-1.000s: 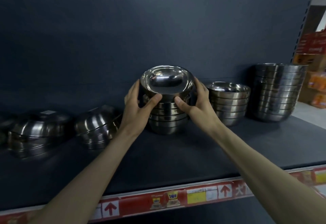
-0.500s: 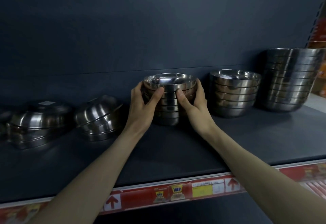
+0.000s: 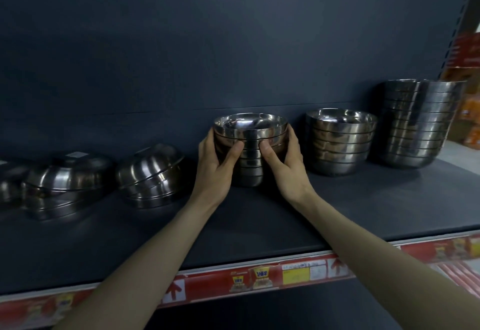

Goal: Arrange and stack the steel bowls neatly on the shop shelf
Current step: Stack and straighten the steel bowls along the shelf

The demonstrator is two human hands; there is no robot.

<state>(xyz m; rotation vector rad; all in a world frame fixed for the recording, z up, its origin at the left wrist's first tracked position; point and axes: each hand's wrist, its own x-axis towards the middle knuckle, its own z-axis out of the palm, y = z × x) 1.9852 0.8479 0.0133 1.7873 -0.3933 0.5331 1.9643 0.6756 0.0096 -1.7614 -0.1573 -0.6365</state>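
A stack of small steel bowls [image 3: 250, 132] stands upright on the dark shelf [image 3: 259, 220], near its back wall. My left hand [image 3: 217, 163] clasps its left side and my right hand [image 3: 287, 166] its right side, thumbs pressed on the front of the stack. Right of it stands a wider upright stack of bowls [image 3: 340, 140], and farther right a tall stack of large bowls [image 3: 418, 122]. To the left, a tilted upside-down stack [image 3: 150, 174] leans over, with another upside-down stack [image 3: 65, 181] beyond it.
The shelf's front edge carries a red price strip [image 3: 259, 277] with yellow labels. A dark back panel [image 3: 207, 44] rises behind the bowls. Orange and red goods [image 3: 467, 111] sit on a neighbouring rack at the far right. More steel ware [image 3: 7, 181] shows at the left edge.
The top bowl, tilted toward me a second ago, now sits level on the stack. Both hands stayed on the stack's sides, and the stack has come down and rests on the shelf.
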